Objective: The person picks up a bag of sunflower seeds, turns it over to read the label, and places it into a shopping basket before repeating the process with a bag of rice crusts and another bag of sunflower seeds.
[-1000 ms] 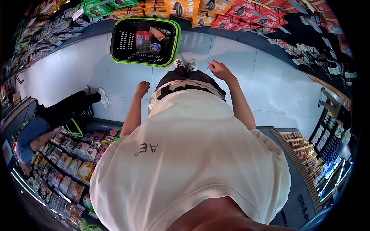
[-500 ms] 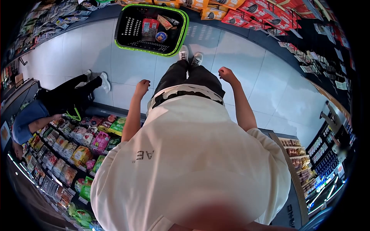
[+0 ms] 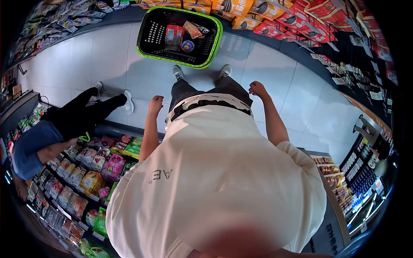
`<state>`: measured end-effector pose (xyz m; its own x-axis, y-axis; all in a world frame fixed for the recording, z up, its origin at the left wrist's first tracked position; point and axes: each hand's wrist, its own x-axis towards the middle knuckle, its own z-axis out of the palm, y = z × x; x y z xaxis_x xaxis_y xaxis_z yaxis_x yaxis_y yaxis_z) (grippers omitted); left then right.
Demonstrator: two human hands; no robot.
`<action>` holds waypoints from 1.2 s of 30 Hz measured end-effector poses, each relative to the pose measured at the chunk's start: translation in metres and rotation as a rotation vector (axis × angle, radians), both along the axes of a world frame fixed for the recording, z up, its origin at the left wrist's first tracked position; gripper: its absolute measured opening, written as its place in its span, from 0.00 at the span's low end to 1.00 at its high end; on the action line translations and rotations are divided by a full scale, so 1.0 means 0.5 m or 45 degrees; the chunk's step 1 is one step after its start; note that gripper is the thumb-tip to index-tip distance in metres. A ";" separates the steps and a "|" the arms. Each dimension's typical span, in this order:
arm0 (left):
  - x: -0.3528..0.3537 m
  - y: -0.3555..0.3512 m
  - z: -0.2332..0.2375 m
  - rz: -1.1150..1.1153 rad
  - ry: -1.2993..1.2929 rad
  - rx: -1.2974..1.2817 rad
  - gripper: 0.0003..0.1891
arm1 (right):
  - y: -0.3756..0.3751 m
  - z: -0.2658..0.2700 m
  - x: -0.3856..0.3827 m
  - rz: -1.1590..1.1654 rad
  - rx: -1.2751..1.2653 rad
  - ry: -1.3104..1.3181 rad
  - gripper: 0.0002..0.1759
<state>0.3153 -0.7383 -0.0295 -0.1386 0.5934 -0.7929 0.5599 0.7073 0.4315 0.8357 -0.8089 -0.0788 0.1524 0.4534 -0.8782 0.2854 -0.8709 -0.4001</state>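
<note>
My left hand (image 3: 156, 104) hangs beside my left hip, fingers curled in, with nothing visible in it. On the other side, my right hand (image 3: 257, 89) is held out a little from my thigh, loosely closed, nothing showing in it. In front of my feet a black shopping basket with a bright green rim (image 3: 215, 48) stands on the floor. Inside lie a red-topped packet (image 3: 174, 38), a light brown patterned pack (image 3: 192, 30) and a round blue container (image 3: 187, 46). Neither hand touches the basket.
Orange and red snack bags (image 3: 297, 23) hang on the shelf ahead. Bagged snacks (image 3: 114, 165) fill a display behind my left side. Another person in a blue top (image 3: 36, 142) leans over that display. A further person (image 3: 376, 146) stands at the far right.
My feet have moved apart on the floor. The basket appears slightly further right and lower in view. My hands have shifted slightly, still closed. The person at left has shifted.
</note>
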 end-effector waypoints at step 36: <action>-0.353 0.199 -0.020 0.048 -0.208 -0.144 0.16 | 0.064 0.067 -0.357 -0.185 -0.080 -0.020 0.13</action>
<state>0.1386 -0.6390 -0.0393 -0.0234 0.4959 -0.8680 0.4611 0.7757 0.4308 0.6571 -0.7768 -0.0451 0.2265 0.3696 -0.9012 0.1604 -0.9267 -0.3397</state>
